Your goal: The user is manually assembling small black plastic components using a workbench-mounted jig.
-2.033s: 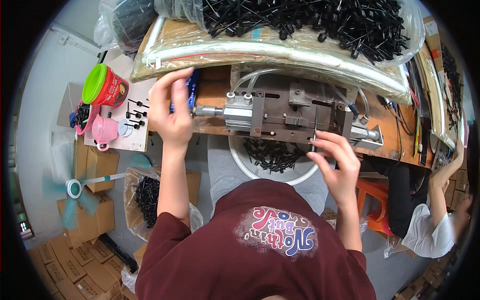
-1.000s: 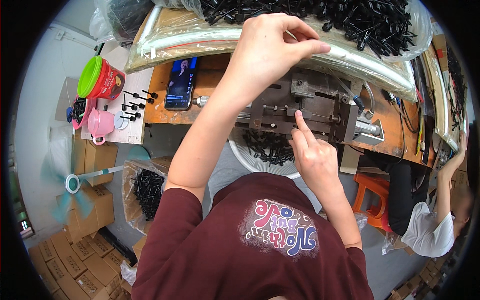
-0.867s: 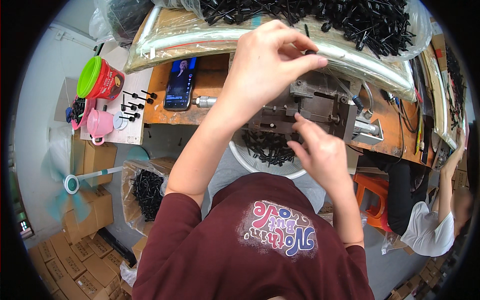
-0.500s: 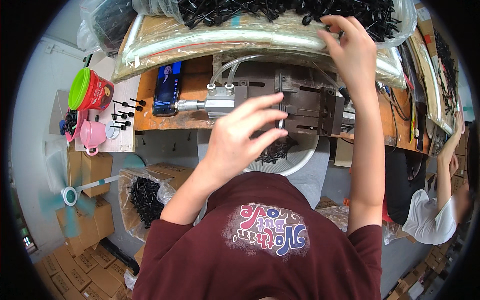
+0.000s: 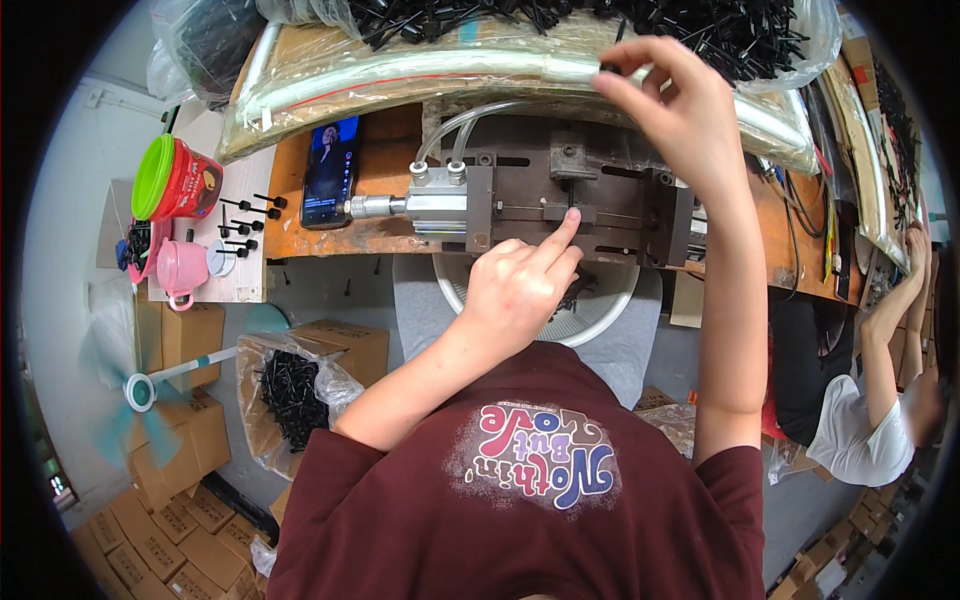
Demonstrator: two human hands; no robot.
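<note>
My left hand (image 5: 522, 285) reaches over the front of a dark metal fixture (image 5: 520, 190), its index finger stretched out and the other fingers partly folded. That fingertip touches or nearly touches a slim black pin-like part (image 5: 571, 194) in the fixture's middle block. Up at the right, my right hand (image 5: 685, 115) pinches a black part with a round head and thin stem (image 5: 610, 68) between thumb and fingers. Behind it lies a heap of similar black parts (image 5: 740, 35) on clear plastic. A silver pneumatic cylinder (image 5: 438, 205) with two clear hoses sits left of the fixture.
A white basket (image 5: 610, 315) holding black parts is below the bench edge. To the left lie a phone (image 5: 330, 175), several black parts (image 5: 240, 228), a pink cup (image 5: 183, 268) and a red tub (image 5: 190, 185). A fan (image 5: 140, 392) stands at left; another person (image 5: 865, 430) works at right.
My right hand has moved slightly left from the heap and now pinches a black part. My left hand has gone from spread fingers over the fixture to one pointing finger lower down.
</note>
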